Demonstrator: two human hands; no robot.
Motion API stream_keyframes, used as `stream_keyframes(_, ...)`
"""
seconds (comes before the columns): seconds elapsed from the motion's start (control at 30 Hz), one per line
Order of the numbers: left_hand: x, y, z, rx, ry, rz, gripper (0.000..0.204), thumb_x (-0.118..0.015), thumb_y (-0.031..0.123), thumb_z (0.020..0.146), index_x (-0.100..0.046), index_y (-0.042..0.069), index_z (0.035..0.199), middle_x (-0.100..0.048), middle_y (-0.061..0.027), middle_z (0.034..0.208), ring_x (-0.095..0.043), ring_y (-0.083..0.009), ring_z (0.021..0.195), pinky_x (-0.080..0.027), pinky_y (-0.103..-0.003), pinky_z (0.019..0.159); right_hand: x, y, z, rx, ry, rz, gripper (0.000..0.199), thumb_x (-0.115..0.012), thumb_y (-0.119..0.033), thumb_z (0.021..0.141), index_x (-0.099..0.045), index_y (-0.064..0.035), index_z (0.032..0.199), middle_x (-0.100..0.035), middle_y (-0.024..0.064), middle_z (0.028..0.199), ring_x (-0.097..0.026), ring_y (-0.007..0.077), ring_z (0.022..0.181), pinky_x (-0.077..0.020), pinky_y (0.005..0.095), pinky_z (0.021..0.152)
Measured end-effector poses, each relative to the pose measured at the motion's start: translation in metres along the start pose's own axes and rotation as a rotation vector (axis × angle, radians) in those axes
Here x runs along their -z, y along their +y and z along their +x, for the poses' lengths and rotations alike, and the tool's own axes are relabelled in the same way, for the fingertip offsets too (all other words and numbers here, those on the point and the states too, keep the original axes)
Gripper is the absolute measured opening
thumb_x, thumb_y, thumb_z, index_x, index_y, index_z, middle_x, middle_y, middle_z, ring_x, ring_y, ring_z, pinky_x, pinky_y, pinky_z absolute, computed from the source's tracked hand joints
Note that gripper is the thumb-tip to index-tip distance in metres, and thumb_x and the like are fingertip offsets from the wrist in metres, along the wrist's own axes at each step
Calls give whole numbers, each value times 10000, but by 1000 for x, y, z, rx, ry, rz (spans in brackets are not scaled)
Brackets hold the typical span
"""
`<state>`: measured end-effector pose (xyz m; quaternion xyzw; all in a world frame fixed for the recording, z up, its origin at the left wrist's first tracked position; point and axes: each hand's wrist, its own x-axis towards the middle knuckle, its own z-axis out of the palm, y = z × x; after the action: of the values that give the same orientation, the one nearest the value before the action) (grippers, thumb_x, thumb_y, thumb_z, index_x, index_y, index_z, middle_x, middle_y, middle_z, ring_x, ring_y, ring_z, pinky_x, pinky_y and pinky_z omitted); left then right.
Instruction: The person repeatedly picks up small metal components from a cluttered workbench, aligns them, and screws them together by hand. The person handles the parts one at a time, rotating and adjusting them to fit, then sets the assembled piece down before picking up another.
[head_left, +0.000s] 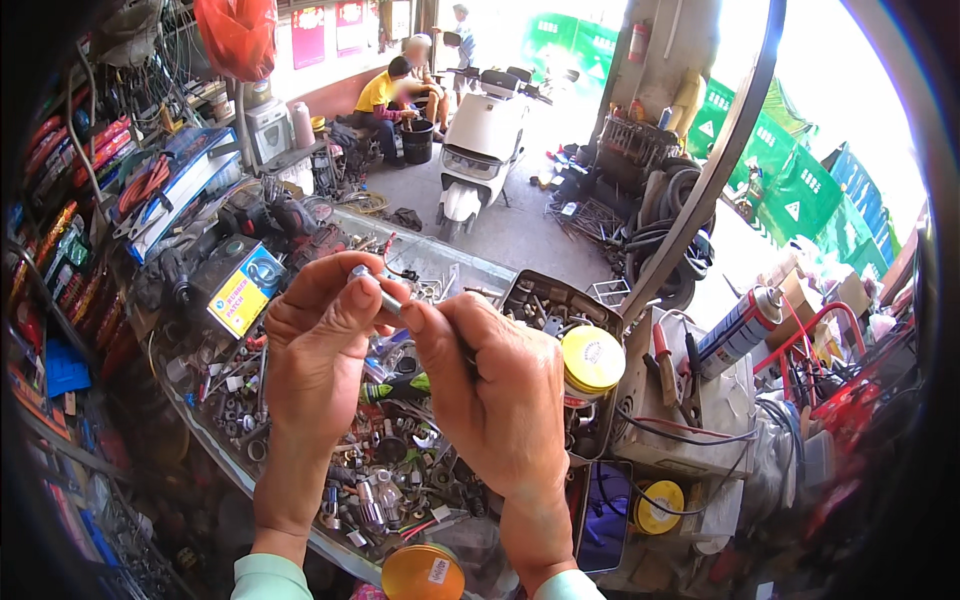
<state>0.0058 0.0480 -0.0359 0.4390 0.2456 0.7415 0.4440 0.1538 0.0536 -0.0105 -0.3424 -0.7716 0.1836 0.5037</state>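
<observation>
Above the cluttered bench, a short silver metal rod (388,298) with a rounded end is held between both hands. My left hand (325,345) pinches its upper left end between thumb and fingers. On the other end, my right hand (490,375) is closed, its thumb and curled forefinger against the metal. Whether the rod is one piece or two fitted together I cannot tell, because the fingertips cover parts of it. Beneath the hands lies a heap of loose bolts, nuts and small metal parts (395,450), with a green and black object (398,388) among them.
Right of my hands stand a yellow-lidded can (592,358), pliers (664,365) and a spray can (740,330). A rubber patch box (240,290) is on the left. Beyond the glass-edged bench are a white scooter (485,145), stacked tyres (670,220) and people seated near a black bucket (417,142).
</observation>
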Motion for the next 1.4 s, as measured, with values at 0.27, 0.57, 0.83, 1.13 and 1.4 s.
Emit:
stream_keyframes(0.27,4,2,2,-7,100,-59,203,-662,126,883,-646,21,1056,-695,-102,911,-658,-153,801,-468,-244,697,-3,0,-4,38,119,102,168,-729,-82,778,-606,-33,882,-587,66,669,-559,150,554,-412,268,508)
stream_keyframes(0.57,7,8,4,19,61,-37,221,-660,126,884,-641,16,1074,-694,-116,917,-662,-164,791,-472,-250,699,1,-3,-2,49,18,13,151,-607,-132,889,-520,-25,826,-547,140,711,-575,341,608,-431,396,510)
stream_keyframes(0.83,3,6,1,-13,74,-22,224,-663,142,884,-640,13,1066,-691,-108,913,-668,-178,820,-492,-264,713,0,-3,-3,14,39,29,182,-590,-160,913,-522,-22,815,-559,144,680,-572,344,575,-422,405,488)
stream_keyframes(1.13,1,5,-3,6,57,-34,214,-670,129,877,-646,23,1062,-693,-109,906,-662,-171,831,-486,-265,715,-5,-13,-6,-31,97,185,221,-709,-73,823,-554,-24,973,-529,23,589,-464,66,482,-359,227,458)
stream_keyframes(1.4,0,6,-3,36,48,-49,234,-663,132,882,-633,20,1085,-694,-118,917,-661,-169,820,-471,-254,710,-5,-7,-4,65,139,132,85,-622,-55,863,-548,-23,891,-585,121,758,-604,310,634,-454,366,526)
